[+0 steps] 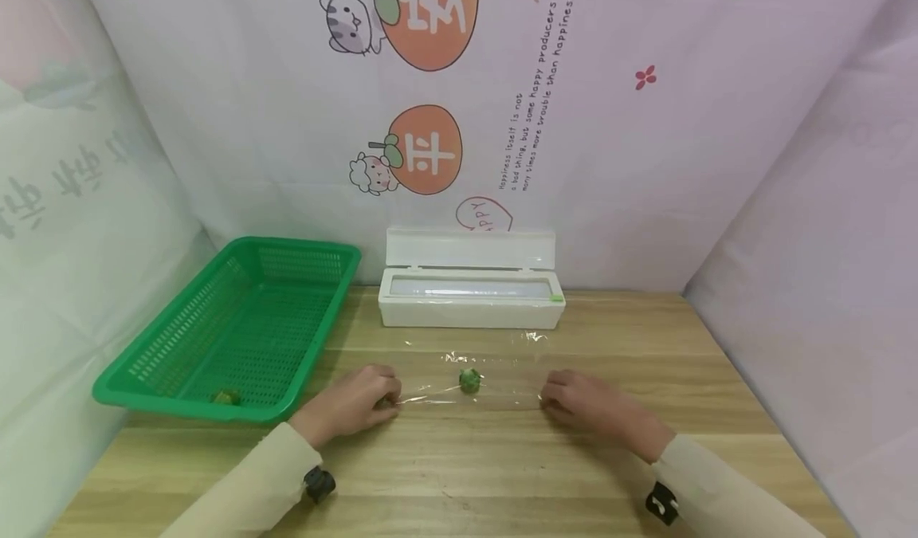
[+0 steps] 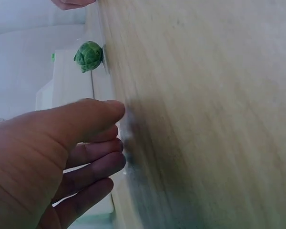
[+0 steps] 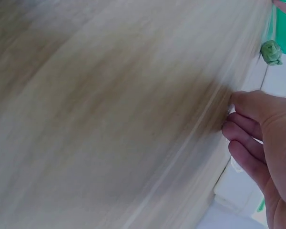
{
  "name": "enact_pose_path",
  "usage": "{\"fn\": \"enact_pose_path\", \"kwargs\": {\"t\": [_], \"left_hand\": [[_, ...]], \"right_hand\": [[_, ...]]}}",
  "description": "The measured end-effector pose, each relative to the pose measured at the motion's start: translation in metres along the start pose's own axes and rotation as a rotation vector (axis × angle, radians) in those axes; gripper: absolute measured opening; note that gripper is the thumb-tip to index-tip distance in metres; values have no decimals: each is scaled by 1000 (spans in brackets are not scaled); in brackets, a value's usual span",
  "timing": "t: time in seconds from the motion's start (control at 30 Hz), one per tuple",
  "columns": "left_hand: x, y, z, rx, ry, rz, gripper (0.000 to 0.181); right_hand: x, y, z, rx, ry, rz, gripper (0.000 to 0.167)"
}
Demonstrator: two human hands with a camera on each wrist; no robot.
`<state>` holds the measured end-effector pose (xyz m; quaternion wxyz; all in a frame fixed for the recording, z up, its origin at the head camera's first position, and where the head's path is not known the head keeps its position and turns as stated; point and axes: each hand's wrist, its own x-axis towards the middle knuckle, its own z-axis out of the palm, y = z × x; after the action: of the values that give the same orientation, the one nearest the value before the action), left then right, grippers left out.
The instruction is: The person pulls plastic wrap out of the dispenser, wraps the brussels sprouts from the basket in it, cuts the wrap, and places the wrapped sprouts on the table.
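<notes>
Wood-grain tabletop [image 1: 495, 474]. Green plastic basket [image 1: 165, 406] at L. White cling-film dispenser [image 1: 469, 315] at back, lid up. Clear film [image 1: 437, 371] in front; L hand [image 1: 355, 398] & R hand [image 1: 591, 409] each pinch an end. Brussels sprout [image 1: 469, 381] mid-film, betw. hands; over/under unclear.

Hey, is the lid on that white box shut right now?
No, the lid stands raised at the back of the white box.

Curtained work booth: printed cloth walls [image 1: 610, 203] enclosing wood-grain table [image 1: 502, 482]
</notes>
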<state>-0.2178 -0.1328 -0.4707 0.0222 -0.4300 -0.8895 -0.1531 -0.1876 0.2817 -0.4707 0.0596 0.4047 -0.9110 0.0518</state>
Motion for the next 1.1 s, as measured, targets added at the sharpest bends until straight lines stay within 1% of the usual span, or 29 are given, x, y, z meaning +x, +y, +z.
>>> {"fn": "enact_pose_path", "kwargs": {"t": [0.07, 0.13, 0.27, 0.4, 0.5, 0.67, 0.77, 0.9, 1.0, 1.03, 1.1], "left_hand": [[0, -2, 0, -9, -3, 3, 8], [1, -3, 1, 1, 5, 12, 8], [3, -4, 4, 57, 35, 22, 13], [4, -4, 7, 112, 41, 16, 15], [3, -3, 7, 132, 43, 1, 15], [1, 0, 0, 119, 47, -36, 13], [1, 0, -2, 114, 45, -47, 12], [1, -4, -1, 98, 69, -67, 10], [2, -6, 1, 79, 90, -75, 10], [3, -6, 2, 77, 90, -71, 10], [4, -4, 3, 67, 70, -53, 10]], "right_hand": [[1, 0, 0, -14, 0, -13, 7], [1, 0, 0, -42, 5, -18, 7], [3, 0, 1, -114, 24, -41, 8], [4, 0, 3, -135, 38, -38, 11], [4, 1, 5, -114, 83, -30, 15], [5, 7, 6, -67, 202, -63, 22], [6, 9, 2, -56, 192, -34, 21], [7, 8, -5, -49, 138, 28, 18], [8, 9, -7, -52, 138, 31, 18], [8, 10, -7, -54, 140, 31, 18], [8, 11, -7, -57, 142, 36, 17]]}}
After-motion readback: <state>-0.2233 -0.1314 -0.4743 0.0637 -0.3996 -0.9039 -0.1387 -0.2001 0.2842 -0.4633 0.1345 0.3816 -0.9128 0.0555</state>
